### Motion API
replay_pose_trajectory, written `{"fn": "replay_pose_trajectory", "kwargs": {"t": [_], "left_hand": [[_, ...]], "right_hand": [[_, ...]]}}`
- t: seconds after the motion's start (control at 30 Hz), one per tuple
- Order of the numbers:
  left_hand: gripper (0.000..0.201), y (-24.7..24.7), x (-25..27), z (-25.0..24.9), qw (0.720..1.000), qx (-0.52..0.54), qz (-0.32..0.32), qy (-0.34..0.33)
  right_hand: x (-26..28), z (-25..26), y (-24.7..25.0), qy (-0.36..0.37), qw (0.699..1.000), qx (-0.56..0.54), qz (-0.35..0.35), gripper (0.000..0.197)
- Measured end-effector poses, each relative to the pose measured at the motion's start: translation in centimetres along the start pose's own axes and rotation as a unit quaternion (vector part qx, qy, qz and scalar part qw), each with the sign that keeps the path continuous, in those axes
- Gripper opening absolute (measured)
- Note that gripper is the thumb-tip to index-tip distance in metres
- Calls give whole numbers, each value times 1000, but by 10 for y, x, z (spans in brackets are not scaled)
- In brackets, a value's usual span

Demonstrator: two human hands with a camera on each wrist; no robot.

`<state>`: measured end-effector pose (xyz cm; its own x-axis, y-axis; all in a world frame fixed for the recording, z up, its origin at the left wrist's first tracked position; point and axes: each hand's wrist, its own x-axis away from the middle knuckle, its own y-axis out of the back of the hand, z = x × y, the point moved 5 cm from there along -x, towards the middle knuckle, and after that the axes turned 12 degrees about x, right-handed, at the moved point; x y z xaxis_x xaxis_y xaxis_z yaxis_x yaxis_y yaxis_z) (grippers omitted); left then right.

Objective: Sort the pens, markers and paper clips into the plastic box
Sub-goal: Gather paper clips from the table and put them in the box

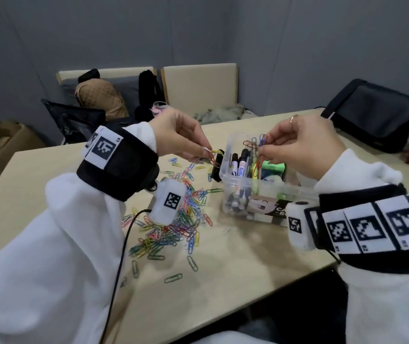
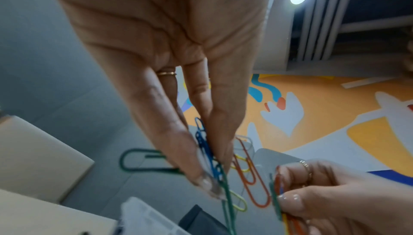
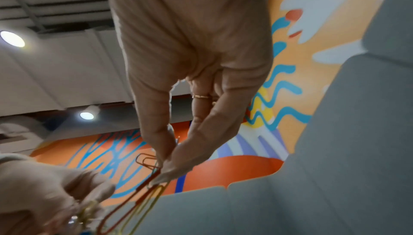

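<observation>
Between the two raised hands, over the near-left rim of the clear plastic box [image 1: 225, 170], a tangle of coloured paper clips is held. A small bunch of clips [image 1: 213, 155], yellow among them, is pinched by the fingertips of the left hand [image 1: 181, 135]; in the left wrist view blue and green clips [image 2: 210, 159] are seen clamped between thumb and fingers. A second bunch of red, blue and yellow clips [image 1: 258, 150] is pinched by the right hand [image 1: 302, 147], whose fingers are curled round it, and it hangs above the box. Below the right hand, markers [image 1: 238, 167] and pens are stood inside the box, with a green object [image 1: 273, 167] beside them. Under the left wrist a loose heap of paper clips [image 1: 178, 219] is spread on the beige table [image 1: 248, 264]. Beyond the left hand, bags are piled on two chairs [image 1: 198, 88].
</observation>
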<state>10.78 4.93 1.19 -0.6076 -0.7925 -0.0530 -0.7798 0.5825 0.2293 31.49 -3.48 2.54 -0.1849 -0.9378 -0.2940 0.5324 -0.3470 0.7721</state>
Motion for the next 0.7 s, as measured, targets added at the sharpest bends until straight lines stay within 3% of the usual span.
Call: {"fn": "replay_pose_trajectory", "kwargs": {"t": [0.37, 0.7], "left_hand": [[10, -90, -56, -36, 993, 73, 82, -40], [10, -125, -91, -21, 985, 140, 101, -9]], "right_hand": [[-1, -60, 53, -61, 993, 102, 25, 9], [-3, -92, 38, -69, 971, 194, 123, 10]]}}
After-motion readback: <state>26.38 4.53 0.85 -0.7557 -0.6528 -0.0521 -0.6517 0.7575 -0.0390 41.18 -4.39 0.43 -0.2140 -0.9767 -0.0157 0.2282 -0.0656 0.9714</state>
